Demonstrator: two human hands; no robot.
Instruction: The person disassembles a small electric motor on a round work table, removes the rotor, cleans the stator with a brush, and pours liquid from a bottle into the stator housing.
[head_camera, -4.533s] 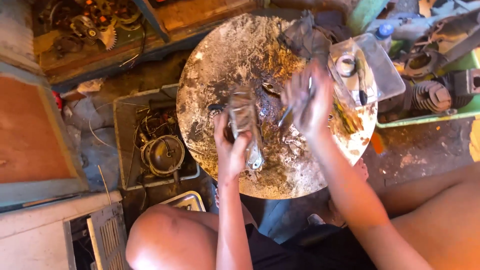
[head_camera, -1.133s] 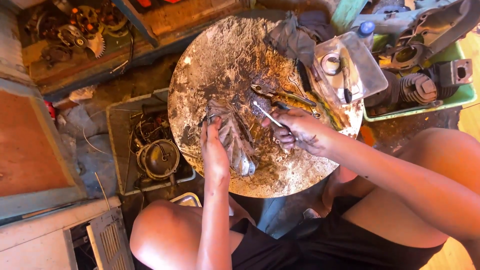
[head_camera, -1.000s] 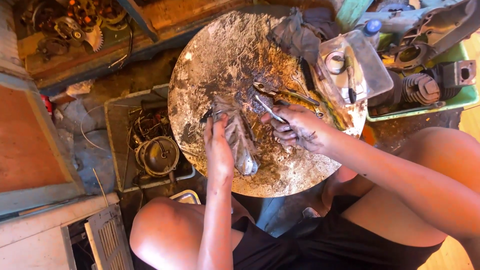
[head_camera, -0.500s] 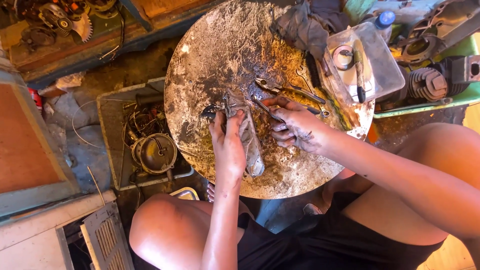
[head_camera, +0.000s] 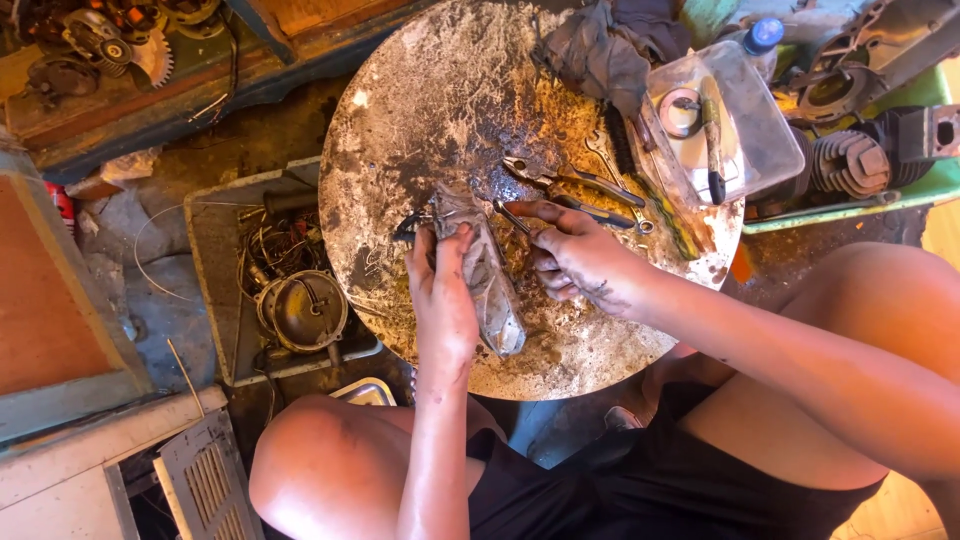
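**Both hands on a grimy metal part at the round work table**

Nearest me are my bare knees, with the round, rust-stained table (head_camera: 420, 130) just beyond them. My left hand (head_camera: 440, 300) lies at the table's six o'clock side, fingers curled closed around the grey, greasy metal part (head_camera: 490, 285), which rests on the tabletop and runs from my fingertips back toward me. My right hand (head_camera: 580, 265) sits just beside it at about four o'clock from the table's middle, fingers pinched shut on a thin metal tool (head_camera: 510, 215) whose tip points at the part's upper end. Just past my right fingers, toward two o'clock, lie pliers (head_camera: 560, 180) on the tabletop. Further out, at one o'clock, a dark rag (head_camera: 600, 50) is bunched near the rim, and a clear plastic box (head_camera: 720, 130) hangs over the edge at two o'clock. Off the table at nine o'clock, a shallow tray (head_camera: 215, 290) on the floor holds wires and a round metal housing (head_camera: 300, 310).
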